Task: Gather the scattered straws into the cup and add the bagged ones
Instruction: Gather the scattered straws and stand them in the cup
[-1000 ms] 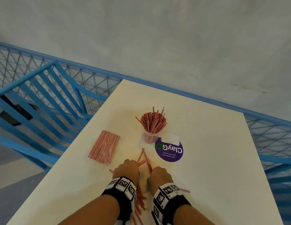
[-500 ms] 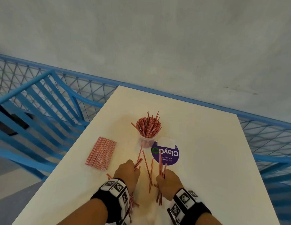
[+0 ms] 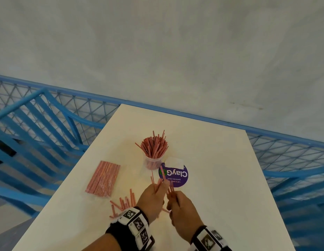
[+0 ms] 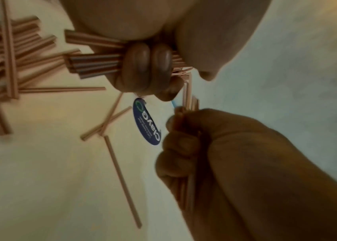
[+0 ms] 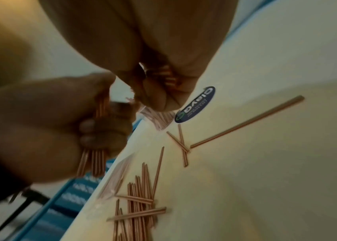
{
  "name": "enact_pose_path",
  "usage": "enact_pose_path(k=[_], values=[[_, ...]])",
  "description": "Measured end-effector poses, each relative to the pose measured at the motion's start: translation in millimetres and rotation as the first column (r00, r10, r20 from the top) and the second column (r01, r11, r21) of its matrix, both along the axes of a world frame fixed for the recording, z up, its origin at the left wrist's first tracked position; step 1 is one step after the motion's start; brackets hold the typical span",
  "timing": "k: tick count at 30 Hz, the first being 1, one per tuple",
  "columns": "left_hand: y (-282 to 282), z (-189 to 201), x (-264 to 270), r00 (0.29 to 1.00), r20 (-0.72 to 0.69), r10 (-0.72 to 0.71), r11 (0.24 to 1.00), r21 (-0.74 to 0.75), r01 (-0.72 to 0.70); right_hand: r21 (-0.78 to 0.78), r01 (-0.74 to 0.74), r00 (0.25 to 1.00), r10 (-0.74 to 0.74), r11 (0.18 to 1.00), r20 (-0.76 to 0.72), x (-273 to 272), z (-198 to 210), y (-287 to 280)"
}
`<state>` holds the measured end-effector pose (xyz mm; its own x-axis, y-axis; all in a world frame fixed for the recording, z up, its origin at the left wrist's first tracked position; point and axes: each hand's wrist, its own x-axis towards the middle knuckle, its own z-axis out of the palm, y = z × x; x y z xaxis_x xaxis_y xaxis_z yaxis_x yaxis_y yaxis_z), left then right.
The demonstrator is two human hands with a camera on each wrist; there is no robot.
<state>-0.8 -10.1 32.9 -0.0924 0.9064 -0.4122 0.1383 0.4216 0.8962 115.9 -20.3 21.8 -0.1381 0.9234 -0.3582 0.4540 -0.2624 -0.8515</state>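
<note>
Straws: thin, straight, pinkish-red with fine stripes, all about the same length. Judged light and fairly stiff, but narrow and smooth, so prone to slipping sideways out of a loose bunch; best taken around the middle in a closed fist, ends squared up before dropping.

Left hand point(image 3: 151, 198) lifted off the table point(image 3: 211, 178), fingers point(image 4: 146, 65) curled tight round a bunch point(image 4: 93, 65); ends stick out both sides of the fist. Right hand point(image 3: 182, 211) just beside it, likewise closed on a smaller upright bunch point(image 3: 171, 192). The two fists nearly touch; whether the bunches themselves meet cannot be told.

Cup point(image 3: 152, 163): clear plastic, upright, farther up the table, already packed with straws point(image 3: 154, 145) fanning out above the rim. Sits just beside a round purple sticker point(image 3: 177, 175).

Loose straws point(image 3: 124, 203) lie in a rough heap on the table near the left wrist, some crossed; a few singles point(image 5: 181, 145) scattered nearer the sticker, one long one point(image 5: 246, 122) apart from the rest.

Bag point(image 3: 103, 176): flat clear packet of the same straws, packed parallel, lying left of the cup, well apart from both hands, untouched. Judged slick and floppy at the film; grip across the packed middle.

Judgement: gathering partly done; heap and bag remain.
</note>
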Motion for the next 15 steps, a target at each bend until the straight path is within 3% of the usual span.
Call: enact_pose_path(k=[2,5,10,13,15], values=[[1.4,5.9,4.4,0.998,-0.055,-0.024,0.997,0.077,0.028,0.09,-0.076,0.995,0.07,0.993,0.073,0.2,6.2,-4.4],[6.1,3.2,2.7,0.99,-0.14,0.016,0.998,0.057,-0.008,0.179,-0.1,0.987,0.075,0.979,0.14,3.3,18.2,-5.0],[12.7,5.3,2.6,0.985,-0.155,0.072,0.995,0.076,-0.061,0.056,-0.096,0.989,0.088,0.994,0.123,7.3,27.5,-4.9],[15.9,13.0,-3.5,0.996,-0.009,0.084,0.993,0.088,-0.082,-0.09,-0.167,0.973,0.179,0.982,0.147,11.1,31.3,-3.0],[16.7,20.0,-5.9,0.989,0.11,0.094,0.994,0.035,-0.099,-0.048,-0.262,0.922,0.264,0.964,0.284,12.2,30.9,0.4]])
